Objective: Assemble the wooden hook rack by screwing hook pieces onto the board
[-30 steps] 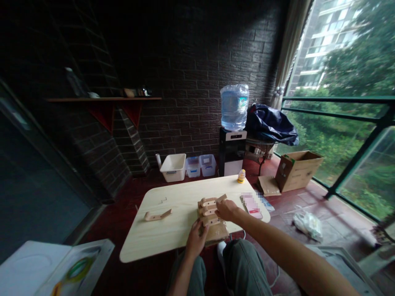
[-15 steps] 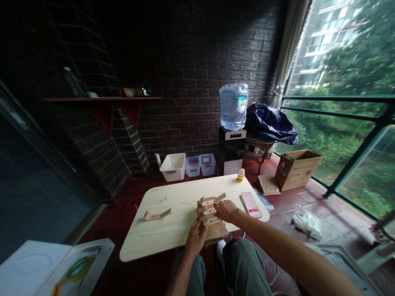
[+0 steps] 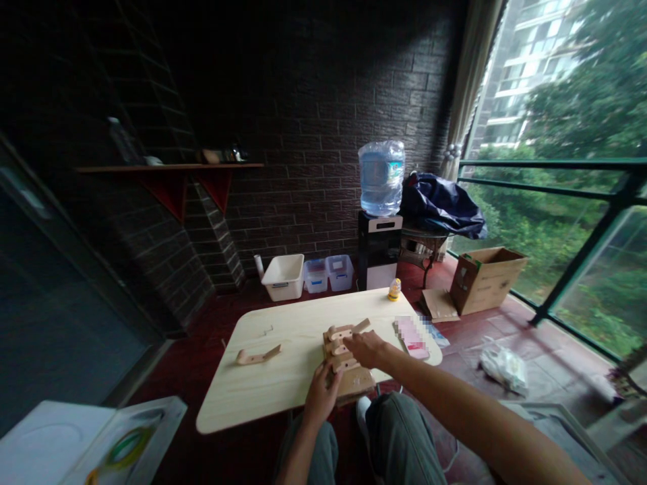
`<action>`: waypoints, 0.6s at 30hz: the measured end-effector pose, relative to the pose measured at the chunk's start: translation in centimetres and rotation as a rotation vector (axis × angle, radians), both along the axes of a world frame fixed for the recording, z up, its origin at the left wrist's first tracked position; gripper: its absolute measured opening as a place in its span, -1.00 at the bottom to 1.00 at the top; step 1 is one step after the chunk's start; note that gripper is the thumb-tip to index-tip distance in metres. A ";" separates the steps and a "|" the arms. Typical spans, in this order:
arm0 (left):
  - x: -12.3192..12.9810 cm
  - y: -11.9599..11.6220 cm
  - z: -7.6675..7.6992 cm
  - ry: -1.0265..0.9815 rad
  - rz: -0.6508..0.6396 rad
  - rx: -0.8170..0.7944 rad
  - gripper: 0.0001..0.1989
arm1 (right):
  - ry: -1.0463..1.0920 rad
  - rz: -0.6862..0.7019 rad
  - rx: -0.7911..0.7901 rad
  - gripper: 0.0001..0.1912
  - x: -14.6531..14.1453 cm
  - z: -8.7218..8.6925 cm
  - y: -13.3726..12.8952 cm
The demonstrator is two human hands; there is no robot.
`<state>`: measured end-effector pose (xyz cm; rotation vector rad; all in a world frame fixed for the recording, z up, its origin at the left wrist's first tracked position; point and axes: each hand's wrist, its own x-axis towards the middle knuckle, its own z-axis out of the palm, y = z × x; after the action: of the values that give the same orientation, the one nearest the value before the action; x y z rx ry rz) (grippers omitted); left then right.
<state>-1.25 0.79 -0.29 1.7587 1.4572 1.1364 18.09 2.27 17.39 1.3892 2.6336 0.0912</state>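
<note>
Three wooden hooks lie side by side across a brown block [image 3: 356,382] at the table's front edge. The far wooden hook [image 3: 342,332] has a raised slanted end. My left hand [image 3: 322,389] closes around the left end of the nearest wooden hook [image 3: 346,364], by the block's edge. Over the middle hook, my right hand [image 3: 366,347] has its fingers drawn together, pointing left near a dark hole; anything between the fingertips is too small to make out. A separate wooden hook [image 3: 259,356] rests on the table's left part.
The pale table [image 3: 227,397] carries small bent metal pieces [image 3: 267,331], a yellow-capped small bottle [image 3: 395,289] and a pink phone-like item [image 3: 412,337]. Behind it stand plastic bins [image 3: 284,286] and a water dispenser [image 3: 381,236]. A cardboard box [image 3: 488,283] stands right.
My right hand has shifted slightly left over the middle hook, its fingers reaching further along it. My left hand stays at the nearest hook, and the view has tipped slightly.
</note>
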 end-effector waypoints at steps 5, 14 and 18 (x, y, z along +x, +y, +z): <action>-0.1 0.1 0.0 0.005 0.022 -0.042 -0.50 | 0.015 -0.020 0.034 -0.69 1.1 -0.7 1.0; 0.1 -0.3 1.1 -0.054 -0.016 -0.038 -0.48 | 0.026 -0.162 0.170 -0.59 1.1 -2.3 0.5; 0.1 -0.4 1.0 -0.032 0.000 -0.065 -0.50 | 0.054 -0.097 0.181 -0.55 1.4 -2.0 0.0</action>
<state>-1.19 0.38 0.71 1.6885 1.4584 1.0998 19.45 2.29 15.38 1.5946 2.6524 0.2909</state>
